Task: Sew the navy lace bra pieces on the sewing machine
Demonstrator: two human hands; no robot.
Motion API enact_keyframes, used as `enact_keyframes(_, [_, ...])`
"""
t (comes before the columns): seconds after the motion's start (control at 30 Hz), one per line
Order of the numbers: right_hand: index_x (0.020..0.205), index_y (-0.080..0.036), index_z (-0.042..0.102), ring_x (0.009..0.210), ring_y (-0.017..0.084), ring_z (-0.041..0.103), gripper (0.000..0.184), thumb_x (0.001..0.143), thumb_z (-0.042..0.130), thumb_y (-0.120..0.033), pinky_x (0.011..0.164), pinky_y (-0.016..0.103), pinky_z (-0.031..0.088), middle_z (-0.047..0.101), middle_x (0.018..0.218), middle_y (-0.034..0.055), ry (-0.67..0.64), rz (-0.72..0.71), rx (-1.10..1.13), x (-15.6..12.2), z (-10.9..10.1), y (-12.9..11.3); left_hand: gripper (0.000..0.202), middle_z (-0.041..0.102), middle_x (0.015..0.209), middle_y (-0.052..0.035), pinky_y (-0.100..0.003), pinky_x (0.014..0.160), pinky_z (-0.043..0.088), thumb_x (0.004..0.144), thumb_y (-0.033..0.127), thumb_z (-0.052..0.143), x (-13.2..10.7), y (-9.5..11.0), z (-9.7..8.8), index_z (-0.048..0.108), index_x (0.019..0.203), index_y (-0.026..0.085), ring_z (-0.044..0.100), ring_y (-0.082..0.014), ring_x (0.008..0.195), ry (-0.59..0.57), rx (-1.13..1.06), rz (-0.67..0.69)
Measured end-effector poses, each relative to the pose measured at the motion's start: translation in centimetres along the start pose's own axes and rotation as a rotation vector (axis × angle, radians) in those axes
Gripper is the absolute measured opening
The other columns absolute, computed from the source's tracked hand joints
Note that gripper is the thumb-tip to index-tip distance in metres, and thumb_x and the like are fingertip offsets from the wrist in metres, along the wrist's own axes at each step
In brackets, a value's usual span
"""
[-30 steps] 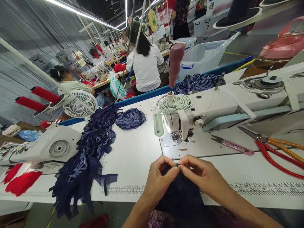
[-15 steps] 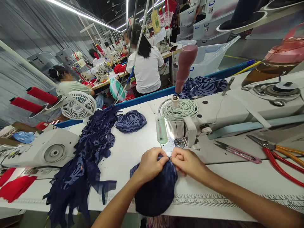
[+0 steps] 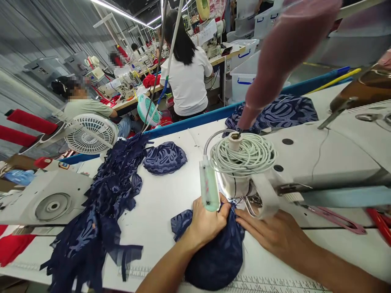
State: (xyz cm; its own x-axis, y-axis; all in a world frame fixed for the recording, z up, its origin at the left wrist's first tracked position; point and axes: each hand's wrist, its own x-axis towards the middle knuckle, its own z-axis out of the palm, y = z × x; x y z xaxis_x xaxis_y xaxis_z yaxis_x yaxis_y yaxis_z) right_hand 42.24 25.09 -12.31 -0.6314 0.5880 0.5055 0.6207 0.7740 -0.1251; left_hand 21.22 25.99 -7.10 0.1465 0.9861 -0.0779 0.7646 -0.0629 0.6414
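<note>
A navy, cup-shaped fabric piece with a patterned part at its left lies at the front of the sewing machine, its upper edge at the needle area. My left hand is closed on that upper edge, thumb and forefinger pinching the cloth; a light green translucent holder on the machine hides part of the fingers. My right hand lies with fingers stretched out, their tips touching the fabric's right edge beside the presser foot. The machine head partly covers this hand, and its thumb is hidden.
Navy fabric strips are heaped at left, near a patterned navy piece. A pink-handled tool stands in coiled pale cord atop the machine. Pink thread snips lie at right. A person in white sits beyond the blue edge.
Both hands have moved forward with the fabric, up to the needle area. My right hand has gone from a pinch to outstretched fingers. The view has come closer to the machine.
</note>
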Motion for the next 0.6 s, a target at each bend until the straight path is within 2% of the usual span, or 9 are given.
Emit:
enact_keyframes(0.07, [0.114,-0.026,0.072,0.085,0.022,0.07,0.041,0.095,0.041,-0.005,0.08,0.038,0.05,0.076,0.095,0.0064,0.027,-0.032,-0.064,-0.6,0.4,-0.1,0.015,0.075,0.095,-0.0029,-0.03,0.09,0.053,0.089,0.024,0.057,-0.1,0.0,0.1,0.072,0.09,0.025,0.069,-0.0218,0.094,0.005,-0.013,0.009])
enact_keyframes(0.2, [0.127,-0.03,0.068,0.087,0.023,0.071,0.045,0.094,0.048,-0.007,0.077,0.038,0.051,0.077,0.105,0.0054,0.024,0.005,-0.065,-1.2,0.7,-0.2,0.016,0.075,0.097,-0.0036,-0.032,0.088,0.054,0.09,0.026,0.057,-0.3,0.3,-0.3,0.073,0.089,0.025,0.069,-0.0235,0.093,0.002,-0.061,0.006])
enact_keyframes(0.4, [0.145,-0.037,0.054,0.091,0.025,0.072,0.072,0.087,0.04,0.003,0.072,0.041,0.052,0.073,0.126,0.0006,0.026,-0.05,-0.088,-2.1,1.1,-0.1,0.016,0.074,0.094,-0.0042,-0.037,0.089,0.055,0.09,0.031,0.058,-0.3,0.4,-0.5,0.073,0.09,0.027,0.069,-0.0257,0.092,-0.002,-0.124,-0.019])
enact_keyframes(0.5, [0.144,-0.04,0.055,0.087,0.024,0.073,0.07,0.088,0.042,-0.001,0.074,0.04,0.055,0.074,0.122,0.0007,0.021,-0.01,-0.022,-2.0,1.3,-0.1,0.015,0.074,0.092,-0.0047,-0.037,0.088,0.055,0.09,0.032,0.06,-0.3,0.2,-0.3,0.073,0.09,0.026,0.068,-0.0251,0.09,-0.002,-0.137,-0.018])
enact_keyframes(0.6, [0.142,-0.038,0.058,0.085,0.025,0.073,0.059,0.092,0.046,-0.009,0.076,0.041,0.057,0.078,0.107,0.0038,0.012,0.077,0.054,-1.7,1.3,-0.3,0.015,0.074,0.094,-0.0047,-0.036,0.088,0.055,0.09,0.032,0.059,-0.3,0.1,-0.3,0.073,0.092,0.026,0.067,-0.0244,0.091,-0.016,-0.137,-0.016])
